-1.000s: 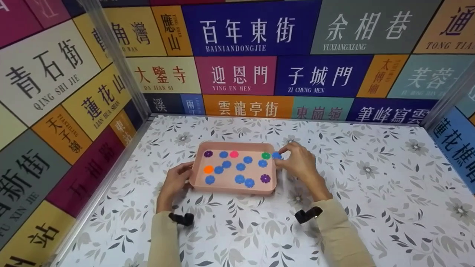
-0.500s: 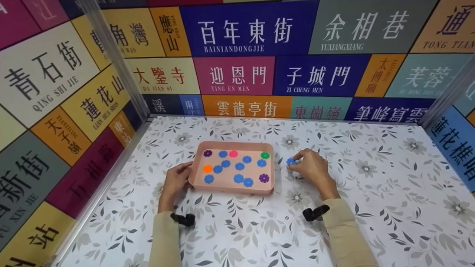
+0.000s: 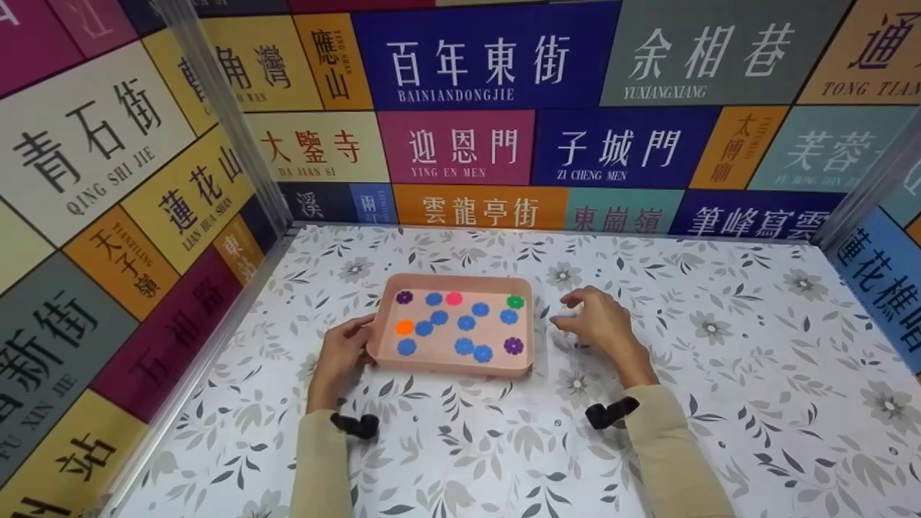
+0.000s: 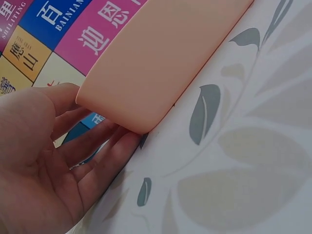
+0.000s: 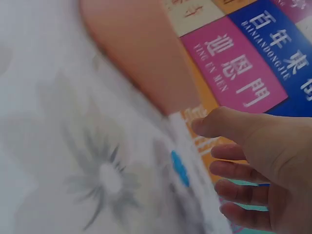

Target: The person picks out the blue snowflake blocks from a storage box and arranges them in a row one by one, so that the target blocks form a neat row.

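A shallow pink tray (image 3: 450, 365) rests on the table with several small flower-shaped plastic pieces inside, mostly blue (image 3: 466, 323), plus purple, green, pink and orange. At its left end my left hand (image 3: 345, 352) holds the tray; in the left wrist view the thumb meets the rim and the fingertips reach the base at the corner. To the right of the tray, my right hand (image 3: 601, 320) is just above the table, thumb and index finger apart. A blue flower piece (image 5: 180, 168) lies on the cloth near those fingers, apart from them; in the head view the fingers mostly hide it.
A white cloth with grey leaves and flowers (image 3: 719, 403) covers the table. Panels with colourful street-name signs (image 3: 460, 144) stand along the back and both sides. A black wrist strap mount (image 3: 611, 412) sits on each forearm.
My right hand moved right from the tray's right rim, carrying a blue flower piece down to the table. Its thumb and index finger have now parted and let go. My left hand stayed.
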Motion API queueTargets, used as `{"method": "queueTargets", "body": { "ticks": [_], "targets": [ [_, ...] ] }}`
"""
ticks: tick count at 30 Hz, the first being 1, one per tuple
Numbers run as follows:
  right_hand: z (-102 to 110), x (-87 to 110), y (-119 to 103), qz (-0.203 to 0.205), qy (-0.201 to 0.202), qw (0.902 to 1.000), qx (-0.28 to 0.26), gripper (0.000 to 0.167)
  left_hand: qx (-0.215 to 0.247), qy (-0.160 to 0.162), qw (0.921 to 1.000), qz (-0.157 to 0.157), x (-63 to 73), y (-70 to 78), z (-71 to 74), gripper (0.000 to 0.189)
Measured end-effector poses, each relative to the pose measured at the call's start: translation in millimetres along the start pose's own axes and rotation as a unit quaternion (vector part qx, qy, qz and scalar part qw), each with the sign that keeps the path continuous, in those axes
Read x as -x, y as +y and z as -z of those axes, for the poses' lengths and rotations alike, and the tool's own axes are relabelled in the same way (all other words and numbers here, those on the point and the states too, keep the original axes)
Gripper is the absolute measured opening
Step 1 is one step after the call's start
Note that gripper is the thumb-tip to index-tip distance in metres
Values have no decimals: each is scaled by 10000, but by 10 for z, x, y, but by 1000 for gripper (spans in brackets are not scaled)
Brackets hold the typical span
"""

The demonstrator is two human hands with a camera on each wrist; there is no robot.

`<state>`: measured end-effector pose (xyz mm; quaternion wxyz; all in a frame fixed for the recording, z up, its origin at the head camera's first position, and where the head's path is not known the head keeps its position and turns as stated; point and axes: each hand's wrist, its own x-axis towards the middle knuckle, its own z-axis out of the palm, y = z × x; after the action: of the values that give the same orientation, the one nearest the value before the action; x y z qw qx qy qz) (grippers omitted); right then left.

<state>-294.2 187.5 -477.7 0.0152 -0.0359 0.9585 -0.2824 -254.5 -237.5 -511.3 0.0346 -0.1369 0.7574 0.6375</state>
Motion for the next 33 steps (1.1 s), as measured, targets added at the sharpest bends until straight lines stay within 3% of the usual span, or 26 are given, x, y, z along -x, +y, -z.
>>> {"method": "queueTargets", "body": {
  "ticks": [7,15,22,27,33],
  "targets": [
    [41,72,-378,630,-185,9978,-131,49,47,-3,10000,2,-5,-5,8,38],
    [-153,142,-645,1351,-189,9904,-236,47,5,37,10000,18,-9,-33,0,38],
    [-361,162,-751,1921,-242,9808,-238,41,-11,37,10000,-16,-3,-29,6,37],
    [-505,158,-777,2264,-312,9728,-377,36,243,40,9997,-62,-12,-36,-6,36],
    [-662,142,-781,2440,-605,9678,-84,35,235,56,9997,-19,-16,-45,-14,37]
  ]
}}
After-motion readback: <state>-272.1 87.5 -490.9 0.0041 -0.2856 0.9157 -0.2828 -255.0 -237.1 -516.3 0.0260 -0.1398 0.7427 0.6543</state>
